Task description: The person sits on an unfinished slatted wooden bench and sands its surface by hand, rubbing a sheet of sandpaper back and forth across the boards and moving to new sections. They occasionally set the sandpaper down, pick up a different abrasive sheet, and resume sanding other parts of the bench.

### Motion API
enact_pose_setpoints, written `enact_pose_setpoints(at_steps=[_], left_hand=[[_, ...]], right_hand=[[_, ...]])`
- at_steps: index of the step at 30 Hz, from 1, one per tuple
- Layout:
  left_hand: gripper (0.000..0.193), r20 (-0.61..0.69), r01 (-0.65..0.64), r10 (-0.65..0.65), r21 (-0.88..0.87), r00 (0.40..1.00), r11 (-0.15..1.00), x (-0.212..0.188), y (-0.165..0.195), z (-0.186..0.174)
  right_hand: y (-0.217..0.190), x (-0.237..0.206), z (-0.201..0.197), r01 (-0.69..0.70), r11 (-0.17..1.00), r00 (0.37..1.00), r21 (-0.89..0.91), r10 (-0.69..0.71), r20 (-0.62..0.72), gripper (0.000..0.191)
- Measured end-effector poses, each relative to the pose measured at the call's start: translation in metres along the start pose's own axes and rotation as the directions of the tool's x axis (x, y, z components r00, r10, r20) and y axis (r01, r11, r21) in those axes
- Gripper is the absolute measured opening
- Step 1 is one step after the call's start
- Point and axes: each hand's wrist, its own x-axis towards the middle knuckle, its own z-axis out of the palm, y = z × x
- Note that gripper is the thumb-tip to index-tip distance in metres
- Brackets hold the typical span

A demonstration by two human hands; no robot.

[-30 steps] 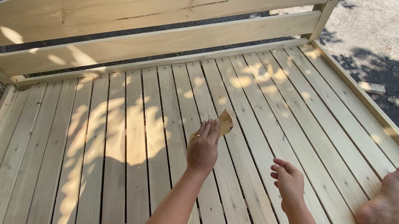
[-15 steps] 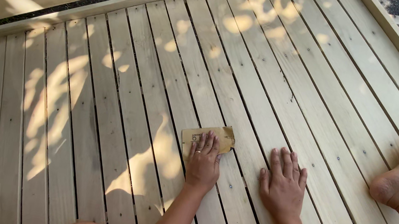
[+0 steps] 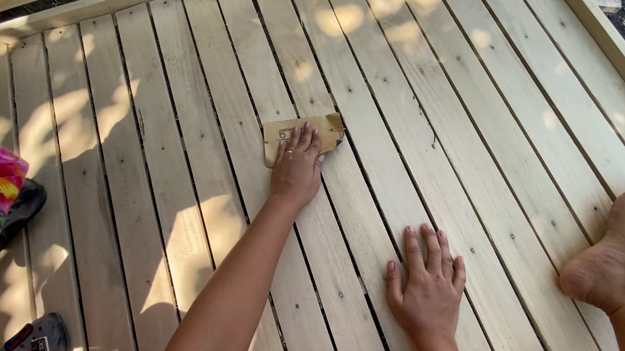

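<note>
two hands rest on the pale wooden slats (image 3: 505, 150). left hand (image 3: 297, 171) presses flat, fingers extended, on a tan sandpaper sheet (image 3: 286, 130). right hand (image 3: 426, 281) lies open, palm down, near a bare foot (image 3: 621, 247).

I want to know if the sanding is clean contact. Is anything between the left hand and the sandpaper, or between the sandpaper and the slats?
Nothing visible. The left hand lies flat on the sandpaper, which lies directly on the pale wooden slats. The right hand rests apart, flat on bare slats.
</note>
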Motion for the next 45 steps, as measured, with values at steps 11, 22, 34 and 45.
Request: enact_pose_setpoints(at_steps=[11,22,34,45], left_hand=[[0.046,0.055,-0.247,0.26,-0.175,0.964,0.953,-0.181,0.099,0.006],[0.031,0.11,-0.022,0.311,-0.92,0.944,0.391,-0.203,0.32,-0.11],[0.034,0.195,0.004,0.575,-0.949,0.795,0.316,-0.274,0.467,-0.104],[0.047,0.251,0.074,0.717,-0.96,0.65,0.269,-0.376,0.563,-0.07]], right_hand=[[0.014,-0.006,-0.023,-0.201,0.813,0.977,0.546,0.124,0.175,0.059],[0.095,-0.096,-0.222,-0.459,0.056,0.682,0.887,0.662,0.312,0.059],[0.182,-0.211,-0.319,-0.267,0.022,0.59,0.964,0.794,0.146,0.026],[0.217,-0.323,-0.371,-0.155,-0.16,0.482,0.975,0.849,0.216,0.032]])
